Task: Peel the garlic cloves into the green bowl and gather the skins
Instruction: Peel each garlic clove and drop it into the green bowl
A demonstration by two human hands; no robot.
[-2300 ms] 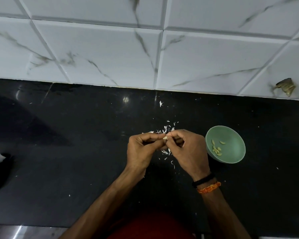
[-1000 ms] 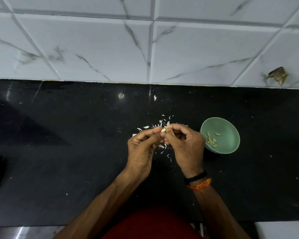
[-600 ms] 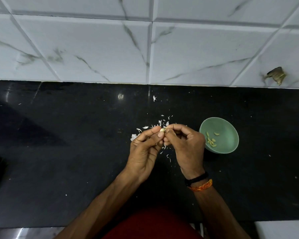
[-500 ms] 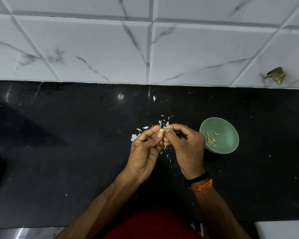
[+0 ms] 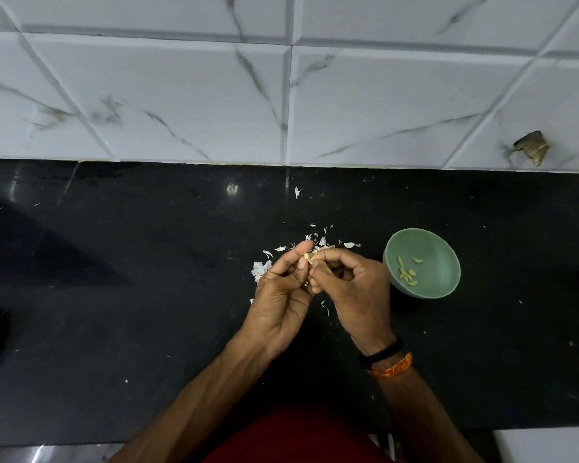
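Mid-task: your left hand (image 5: 281, 289) and right hand (image 5: 351, 285) both pinch one garlic clove (image 5: 307, 256) at the fingertips, just left of the green bowl (image 5: 443, 279). A few peeled cloves (image 5: 405, 270) already lie in the bowl. Skins (image 5: 318, 243) lie scattered left of the bowl, ungathered. Can't tell how many cloves remain; none visible elsewhere.

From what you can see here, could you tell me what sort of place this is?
Probably a home kitchen: a black stone counter against a marbled tile wall, with a green bowl of peeled garlic.
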